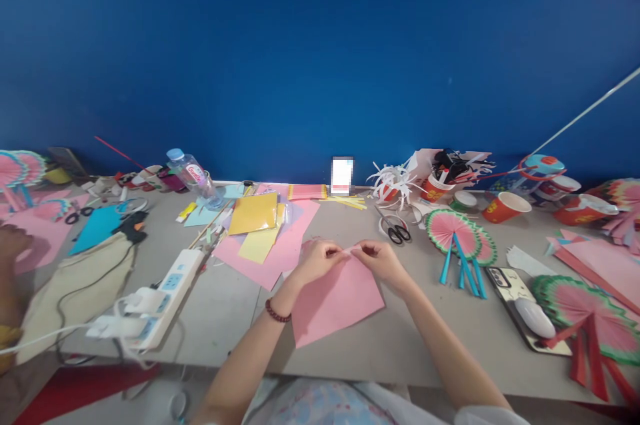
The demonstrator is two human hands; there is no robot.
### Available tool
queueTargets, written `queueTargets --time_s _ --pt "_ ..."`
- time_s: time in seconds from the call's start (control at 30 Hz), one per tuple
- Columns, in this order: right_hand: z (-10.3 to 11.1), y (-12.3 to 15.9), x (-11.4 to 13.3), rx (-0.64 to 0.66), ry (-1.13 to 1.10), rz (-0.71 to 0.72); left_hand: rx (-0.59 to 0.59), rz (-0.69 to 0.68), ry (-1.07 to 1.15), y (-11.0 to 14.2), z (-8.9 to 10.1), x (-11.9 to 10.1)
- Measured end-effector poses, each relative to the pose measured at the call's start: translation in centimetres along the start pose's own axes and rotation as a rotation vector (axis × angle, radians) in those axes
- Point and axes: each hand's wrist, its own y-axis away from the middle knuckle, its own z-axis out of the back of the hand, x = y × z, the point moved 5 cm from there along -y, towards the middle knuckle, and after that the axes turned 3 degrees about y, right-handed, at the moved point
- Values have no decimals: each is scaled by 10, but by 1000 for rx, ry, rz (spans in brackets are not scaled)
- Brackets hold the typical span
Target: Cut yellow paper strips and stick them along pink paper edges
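Observation:
A pink sheet of paper (pixel 335 305) lies in front of me on the grey table, its far edge lifted between my fingers. My left hand (pixel 320 260) pinches that edge near the middle. Close beside it, my right hand (pixel 376 258) pinches the same edge, the fingertips of both hands nearly meeting. Whatever fold lies under the fingertips is too small to make out. Black-handled scissors (pixel 399 233) rest beyond my right hand. Left of my hands, a yellow packet (pixel 253 213) sits on more pink paper (pixel 270 272).
On the left are a white power strip (pixel 173 285), a clear bottle (pixel 193 175) and another person's hand (pixel 14 246). To the right lie pink-and-green paper fans (pixel 453 232), a phone (pixel 505 288) with a white mouse (pixel 534 316), and red paper cups (pixel 505 207). A blue wall (pixel 320 65) stands behind.

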Motion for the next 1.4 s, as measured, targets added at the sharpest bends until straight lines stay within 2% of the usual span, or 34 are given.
queueTargets --time_s 0.33,0.63,0.83,0.97,1.03,1.17,1.2,1.23,1.3,1.4 --pt "-5 -2 -11 120 132 63 121 29 -6 -4 0 9" --pt "-4 2 -24 230 -33 27 163 66 -34 -4 2 12" --pt "-6 3 -27 204 -167 -57 177 86 -61 -2 1 13" --pt "-12 3 -27 241 -288 -74 191 118 -120 -4 3 6" --pt "-10 2 -28 221 -333 -78 117 75 -174 -5 10 -4" --pt "3 -2 -35 41 -471 -122 -284 -118 -257 7 33 -38" --pt "5 -3 -38 -3 -522 -147 -353 -149 -239 13 35 -46" --pt "8 -3 -39 -44 -573 -169 -367 -168 -194 19 34 -51" --pt "11 -3 -40 -122 -662 -195 -248 -126 -28 30 19 -55" --pt "13 0 -36 -185 -735 -203 245 11 256 50 -32 -50"
